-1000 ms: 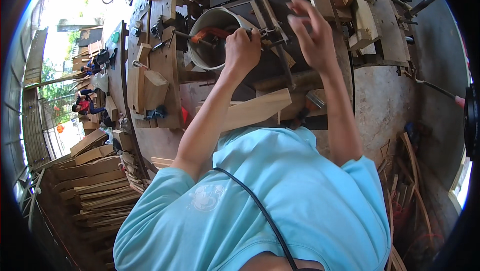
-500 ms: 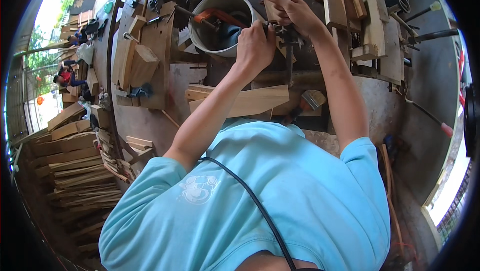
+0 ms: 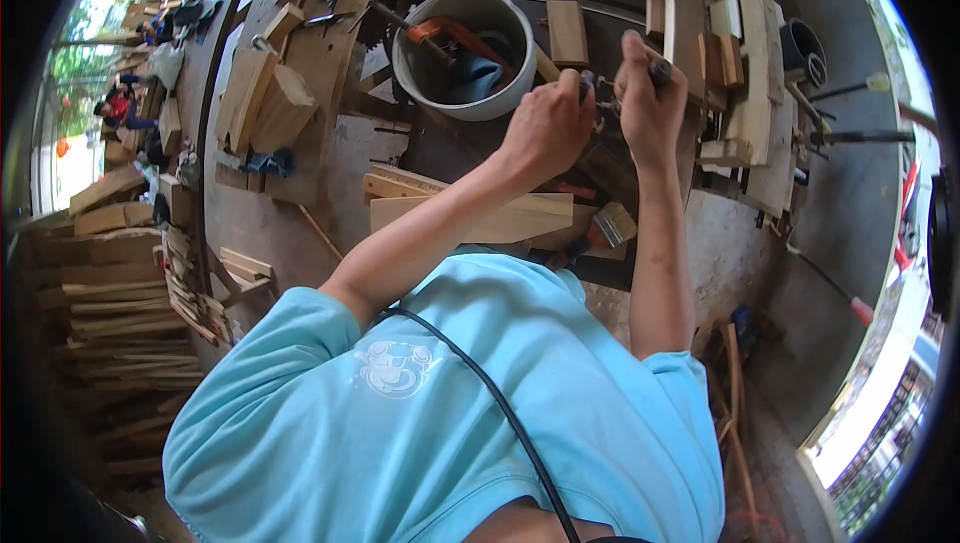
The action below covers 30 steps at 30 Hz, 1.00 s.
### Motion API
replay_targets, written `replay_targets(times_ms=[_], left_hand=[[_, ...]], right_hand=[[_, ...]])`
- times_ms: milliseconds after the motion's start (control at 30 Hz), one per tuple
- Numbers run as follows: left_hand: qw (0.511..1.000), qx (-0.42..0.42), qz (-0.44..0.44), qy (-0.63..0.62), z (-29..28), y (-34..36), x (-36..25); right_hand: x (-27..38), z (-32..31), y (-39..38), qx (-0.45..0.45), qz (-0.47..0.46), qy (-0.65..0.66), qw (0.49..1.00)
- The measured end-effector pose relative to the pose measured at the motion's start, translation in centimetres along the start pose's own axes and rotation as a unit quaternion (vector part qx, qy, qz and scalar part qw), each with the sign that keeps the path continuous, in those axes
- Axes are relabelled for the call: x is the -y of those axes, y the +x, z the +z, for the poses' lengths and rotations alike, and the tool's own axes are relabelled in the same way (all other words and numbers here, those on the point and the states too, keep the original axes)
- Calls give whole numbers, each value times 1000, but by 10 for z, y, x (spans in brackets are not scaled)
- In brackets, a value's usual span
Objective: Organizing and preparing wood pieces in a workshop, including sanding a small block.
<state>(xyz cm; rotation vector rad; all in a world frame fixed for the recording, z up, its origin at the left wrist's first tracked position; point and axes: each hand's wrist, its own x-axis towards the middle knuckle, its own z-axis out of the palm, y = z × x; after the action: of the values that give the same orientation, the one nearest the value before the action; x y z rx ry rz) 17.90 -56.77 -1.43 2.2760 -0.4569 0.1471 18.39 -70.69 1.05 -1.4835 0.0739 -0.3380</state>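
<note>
My left hand (image 3: 548, 128) is closed around a small metal part (image 3: 592, 91) above the dark bench top. Close beside it, my right hand (image 3: 648, 108) grips a dark-handled tool (image 3: 659, 69) whose tip meets that part. The hands almost touch. Just left of them stands a white bucket (image 3: 415, 83) holding a red-handled tool (image 3: 452, 35) and a blue cloth. Under my forearms lie pale wooden boards (image 3: 520, 218) and a paintbrush (image 3: 603, 231).
Wooden blocks (image 3: 268, 103) and small tools crowd the bench at the left. Planks and offcuts (image 3: 735, 63) lie at the right. Stacked wood slats (image 3: 110, 323) fill the floor at the left. A black cable (image 3: 490, 393) crosses my light blue shirt.
My right hand, open and raised a second ago, has come down and closed on the tool. Both hands drew together beside the bucket.
</note>
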Motion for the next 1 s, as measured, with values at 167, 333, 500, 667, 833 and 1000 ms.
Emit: replay_targets(times_ms=[167,333,500,667,833,1000], left_hand=[[999,35,-18,-31,1,-5,-10],[997,47,-2,-60,4,-12,-18],[995,29,-4,-99,8,-11,-26],[993,60,-10,-101,5,-6,-35],[983,141,-72,-91,17,-7,-27],[977,188,-65,-72,31,-10,-1]], right_hand=[[13,2,-10,-90,-46,-82,991],[30,4,-10,-200,-107,-145,963],[37,-3,-17,-231,-138,-175,947],[46,-20,-16,-190,-102,-44,976],[61,-25,-10,-170,-211,-131,954],[77,-30,-2,-131,-197,-85,968]])
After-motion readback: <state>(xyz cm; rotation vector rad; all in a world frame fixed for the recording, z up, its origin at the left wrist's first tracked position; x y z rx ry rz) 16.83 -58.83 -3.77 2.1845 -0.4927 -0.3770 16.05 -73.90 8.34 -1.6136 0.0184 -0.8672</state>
